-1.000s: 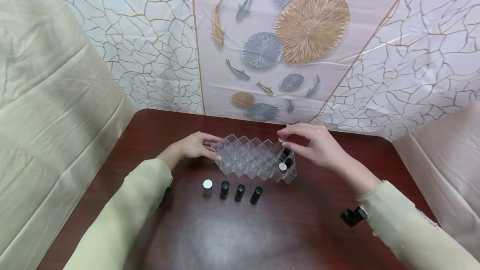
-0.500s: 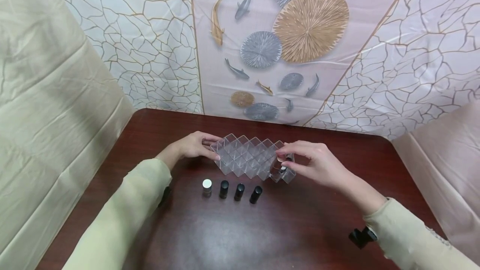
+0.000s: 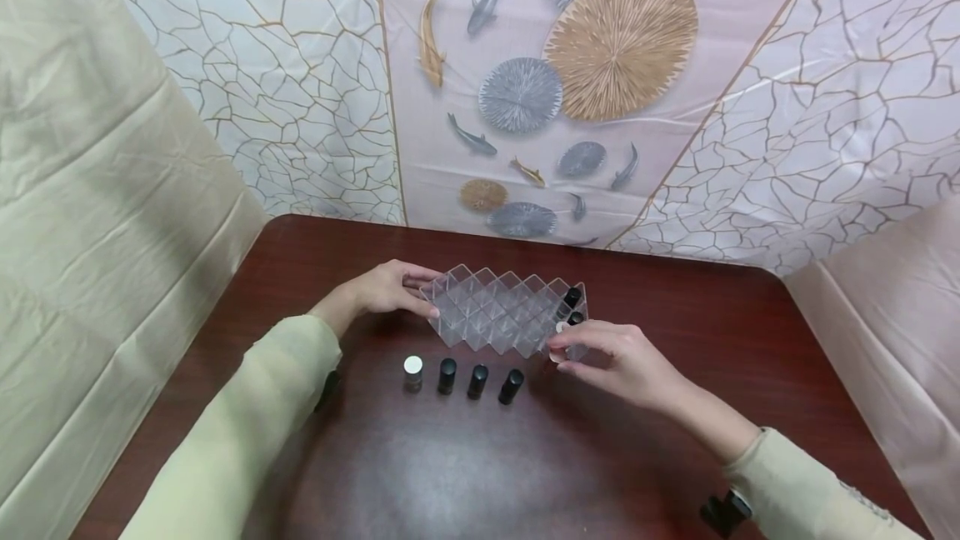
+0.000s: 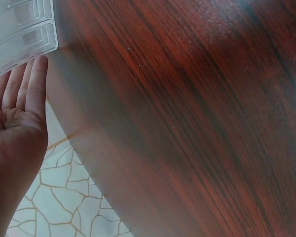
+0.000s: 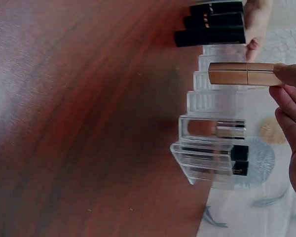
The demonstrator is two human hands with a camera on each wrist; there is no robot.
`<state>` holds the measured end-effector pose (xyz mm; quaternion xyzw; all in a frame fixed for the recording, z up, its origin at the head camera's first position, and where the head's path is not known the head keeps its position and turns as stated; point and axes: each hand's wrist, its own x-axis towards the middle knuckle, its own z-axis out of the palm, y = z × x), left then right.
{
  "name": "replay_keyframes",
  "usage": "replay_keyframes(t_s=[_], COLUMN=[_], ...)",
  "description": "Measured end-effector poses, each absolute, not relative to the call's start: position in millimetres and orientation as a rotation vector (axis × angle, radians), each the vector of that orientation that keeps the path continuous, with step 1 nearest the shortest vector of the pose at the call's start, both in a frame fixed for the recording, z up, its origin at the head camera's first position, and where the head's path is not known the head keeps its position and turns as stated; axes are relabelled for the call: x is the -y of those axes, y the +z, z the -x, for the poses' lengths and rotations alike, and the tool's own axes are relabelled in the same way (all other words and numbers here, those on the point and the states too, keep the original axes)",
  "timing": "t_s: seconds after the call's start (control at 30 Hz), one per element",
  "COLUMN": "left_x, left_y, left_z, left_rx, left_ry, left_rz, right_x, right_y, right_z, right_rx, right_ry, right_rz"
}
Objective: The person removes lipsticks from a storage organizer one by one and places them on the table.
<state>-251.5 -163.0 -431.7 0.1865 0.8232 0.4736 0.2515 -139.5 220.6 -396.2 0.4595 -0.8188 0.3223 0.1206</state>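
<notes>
My left hand (image 3: pixel 386 288) holds the left end of a clear diamond-celled lipstick organizer (image 3: pixel 487 311), thumb in front and fingers behind. In the left wrist view, the fingers (image 4: pixel 35 89) of that hand lie nearly straight against the clear wall. My right hand (image 3: pixel 622 361) pinches a rose-gold lipstick tube (image 5: pixel 237 74) by one end, at the organizer's front right edge. Two black-capped lipsticks (image 3: pixel 572 298) and a pale-capped one (image 3: pixel 562 327) stand in cells at the right end.
In front of the organizer, a row stands on the dark red wooden table (image 3: pixel 450 473): a silver-topped tube (image 3: pixel 413 371) at the left, then several black tubes (image 3: pixel 477 382). Patterned cloth (image 3: pixel 517 165) hangs behind the table, with pale cloth (image 3: pixel 97 232) at the sides.
My right hand has come from the organizer's back right toward its front edge with the lipstick tube, uncovering the black caps. The left hand stays at the organizer's left end.
</notes>
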Motion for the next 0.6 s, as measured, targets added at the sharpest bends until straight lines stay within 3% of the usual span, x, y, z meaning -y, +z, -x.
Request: replay_keyframes(t_s=[0.6], left_x=[164], left_y=[-434], left_z=[254], left_rx=[-2.249], left_ry=[1.276], left_rz=[-0.531], right_x=[-219], right_y=[-426], right_z=[125], right_rx=[2.426], right_ry=[0.969], right_rz=[-1.265])
